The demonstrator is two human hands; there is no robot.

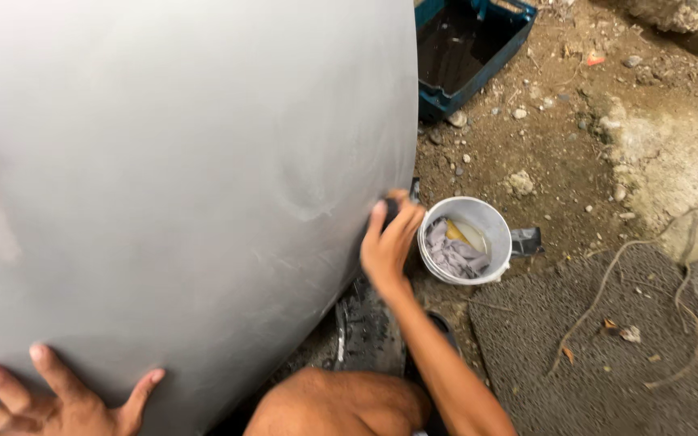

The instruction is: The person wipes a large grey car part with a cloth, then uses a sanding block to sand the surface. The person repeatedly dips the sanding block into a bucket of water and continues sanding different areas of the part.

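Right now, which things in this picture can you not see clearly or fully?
- Dark item in the right hand: mostly covered by the fingers, against the grey panel; its kind is unclear.
- Left hand: cut off by the bottom edge.
- White bucket: a grey cloth hides what lies beneath.
- Blue case: cut by the top edge and the panel.
- Tyre: mostly hidden beneath the panel.

I see no labels, signs or screens here. Only package-like bit: a small crumpled dark foil wrapper (526, 240) on the dirt ground (559, 153), lying flat, touching the right side of the white bucket (490, 222), near the edge of the grey mat (607, 371). Any print on it is too small to tell.
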